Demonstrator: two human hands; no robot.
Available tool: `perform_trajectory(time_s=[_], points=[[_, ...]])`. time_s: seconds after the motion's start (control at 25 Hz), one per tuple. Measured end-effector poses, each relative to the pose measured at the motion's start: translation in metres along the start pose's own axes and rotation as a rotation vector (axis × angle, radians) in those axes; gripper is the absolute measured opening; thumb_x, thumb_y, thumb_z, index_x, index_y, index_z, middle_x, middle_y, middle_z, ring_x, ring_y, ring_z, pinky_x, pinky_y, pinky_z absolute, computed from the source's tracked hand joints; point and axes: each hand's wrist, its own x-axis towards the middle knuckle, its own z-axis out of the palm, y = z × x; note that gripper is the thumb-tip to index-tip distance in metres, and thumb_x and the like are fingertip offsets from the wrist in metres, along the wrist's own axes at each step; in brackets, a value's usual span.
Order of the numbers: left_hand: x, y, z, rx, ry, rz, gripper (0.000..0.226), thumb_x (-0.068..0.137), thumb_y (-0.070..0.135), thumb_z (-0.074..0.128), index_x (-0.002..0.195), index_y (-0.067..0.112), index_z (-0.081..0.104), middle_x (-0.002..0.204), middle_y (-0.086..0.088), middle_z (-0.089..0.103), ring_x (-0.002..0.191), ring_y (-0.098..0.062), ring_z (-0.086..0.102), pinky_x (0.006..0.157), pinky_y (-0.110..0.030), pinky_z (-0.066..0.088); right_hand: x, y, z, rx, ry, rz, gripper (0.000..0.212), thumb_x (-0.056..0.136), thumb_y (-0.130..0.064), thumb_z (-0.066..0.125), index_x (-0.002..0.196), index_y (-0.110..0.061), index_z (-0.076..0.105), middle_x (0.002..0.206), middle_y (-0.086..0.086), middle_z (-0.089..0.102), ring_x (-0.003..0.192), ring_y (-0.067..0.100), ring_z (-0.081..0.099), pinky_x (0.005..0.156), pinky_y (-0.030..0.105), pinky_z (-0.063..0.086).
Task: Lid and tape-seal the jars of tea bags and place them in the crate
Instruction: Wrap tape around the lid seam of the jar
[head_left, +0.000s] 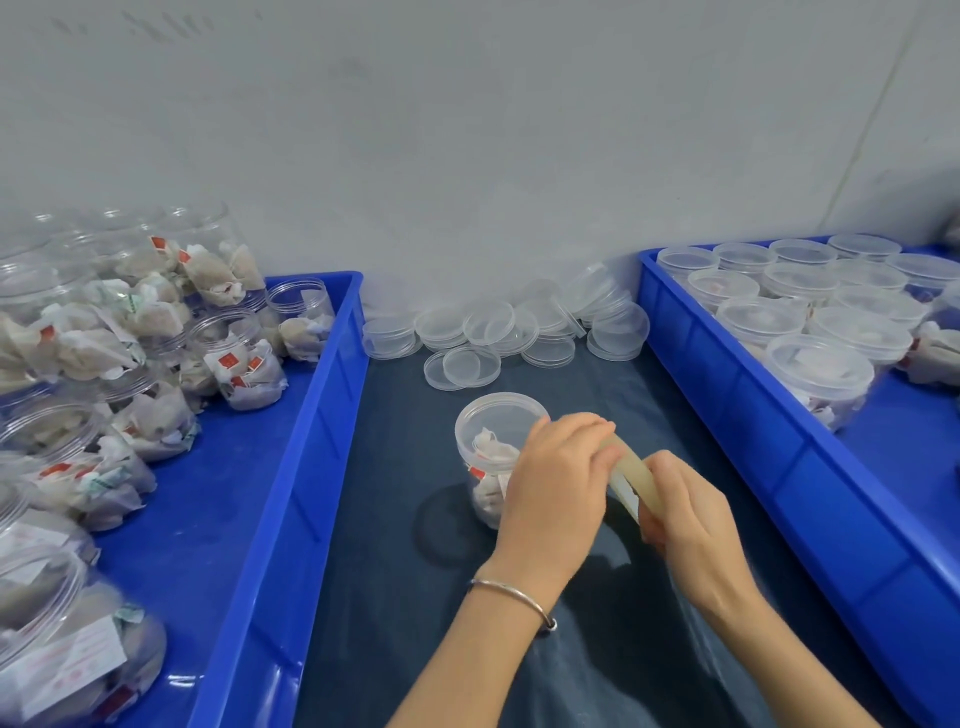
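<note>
Taping a lidded jar of tea bags on the worktop (395, 519).

The jar (491, 457) is standing upright at centre, lid on. The left hand (556, 488) is covering its 3 o'clock side, fingers curled, apparently pinching the tape (631, 475); the right hand (691, 525) is gripping the tape roll. Loose lids (498, 332) are lying at 12 o'clock, open jars (234, 353) in the crate at 9 o'clock, lidded jars in the crate (727, 395) at 2 o'clock.

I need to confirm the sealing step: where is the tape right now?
In the head view the tape is just right of centre, stretched between the left hand and the right hand, right beside the lidded jar on the dark mat.
</note>
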Motion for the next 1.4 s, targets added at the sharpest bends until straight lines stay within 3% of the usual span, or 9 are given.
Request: perform_trajectory(time_s=[0.08, 0.2, 0.4, 0.6, 0.68, 0.76, 0.96, 1.2, 1.4], points=[[0.003, 0.000, -0.008, -0.190, 0.101, -0.128, 0.012, 0.088, 0.012, 0.066, 0.097, 0.009, 0.074, 0.097, 0.004, 0.067, 0.093, -0.003, 0.059, 0.087, -0.011, 0.040, -0.005, -0.003, 0.002, -0.046, 0.017, -0.092, 0.055, 0.084, -0.054, 0.030, 0.067, -0.004, 0.042, 0.052, 0.002, 0.042, 0.048, 0.010, 0.037, 0.049, 0.026, 0.033], [0.005, 0.001, -0.021, -0.358, 0.076, -0.250, 0.002, 0.081, 0.012, 0.073, 0.082, 0.013, 0.075, 0.078, 0.011, 0.066, 0.078, -0.001, 0.061, 0.074, -0.007, 0.043, -0.009, -0.003, 0.001, -0.173, 0.044, -0.225, 0.047, 0.087, -0.050, 0.027, 0.074, -0.011, 0.048, 0.055, 0.011, 0.047, 0.048, 0.019, 0.041, 0.049, 0.033, 0.033], [0.003, 0.012, -0.023, -0.177, -0.081, -0.170, 0.009, 0.096, 0.015, 0.054, 0.090, 0.010, 0.058, 0.092, 0.000, 0.055, 0.081, -0.010, 0.052, 0.077, -0.025, 0.044, -0.006, -0.006, -0.002, -0.276, 0.090, -0.281, 0.044, 0.088, -0.046, 0.026, 0.078, -0.011, 0.050, 0.050, 0.007, 0.045, 0.047, 0.023, 0.044, 0.045, 0.037, 0.035], [-0.001, 0.017, -0.030, -0.445, -0.083, -0.191, 0.004, 0.098, 0.016, 0.049, 0.097, 0.020, 0.050, 0.106, 0.005, 0.059, 0.094, -0.005, 0.058, 0.083, -0.018, 0.046, -0.002, -0.011, -0.009, -0.271, 0.150, -0.220, 0.045, 0.087, -0.051, 0.025, 0.073, -0.014, 0.046, 0.052, 0.011, 0.045, 0.047, 0.024, 0.043, 0.048, 0.045, 0.037], [0.000, 0.014, -0.031, -0.534, -0.106, -0.220, 0.023, 0.091, 0.022, 0.063, 0.109, 0.024, 0.050, 0.112, 0.010, 0.058, 0.094, -0.002, 0.060, 0.082, -0.019, 0.050, -0.004, -0.014, -0.010, -0.296, 0.139, -0.267, 0.042, 0.088, -0.049, 0.026, 0.074, -0.015, 0.047, 0.051, 0.012, 0.045, 0.046, 0.024, 0.042, 0.047, 0.042, 0.036], [-0.001, 0.012, -0.029, -0.513, -0.071, -0.190, 0.037, 0.079, 0.021, 0.076, 0.112, 0.024, 0.057, 0.107, 0.007, 0.060, 0.089, -0.005, 0.062, 0.080, -0.020, 0.052, -0.006, -0.018, -0.009, -0.287, 0.136, -0.284, 0.041, 0.088, -0.047, 0.027, 0.074, -0.015, 0.048, 0.051, 0.014, 0.046, 0.044, 0.024, 0.042, 0.047, 0.039, 0.035], [-0.004, 0.010, -0.027, -0.455, 0.076, -0.177, 0.008, 0.079, 0.012, 0.076, 0.080, 0.018, 0.070, 0.081, 0.006, 0.068, 0.076, -0.005, 0.065, 0.072, -0.012, 0.049, -0.010, -0.021, -0.007, -0.295, 0.121, -0.296, 0.037, 0.087, -0.048, 0.027, 0.073, -0.019, 0.045, 0.053, 0.009, 0.048, 0.045, 0.021, 0.043, 0.045, 0.035, 0.033], [-0.008, 0.011, -0.028, -0.281, 0.050, -0.069, 0.006, 0.090, 0.013, 0.062, 0.085, 0.011, 0.064, 0.081, 0.008, 0.060, 0.077, -0.003, 0.057, 0.072, -0.010, 0.043, -0.013, -0.024, -0.009, -0.358, 0.064, -0.260, 0.029, 0.083, -0.052, 0.026, 0.075, -0.028, 0.040, 0.045, -0.006, 0.043, 0.047, 0.014, 0.045, 0.047, 0.028, 0.026], [-0.008, 0.011, -0.030, -0.258, -0.037, -0.147, 0.016, 0.097, 0.017, 0.053, 0.086, 0.011, 0.063, 0.084, 0.002, 0.062, 0.078, -0.010, 0.061, 0.072, -0.022, 0.048, -0.017, -0.029, -0.011, -0.450, -0.003, -0.280, 0.031, 0.076, -0.048, 0.035, 0.086, -0.021, 0.044, 0.044, -0.009, 0.036, 0.037, 0.008, 0.034, 0.045, 0.029, 0.028]])
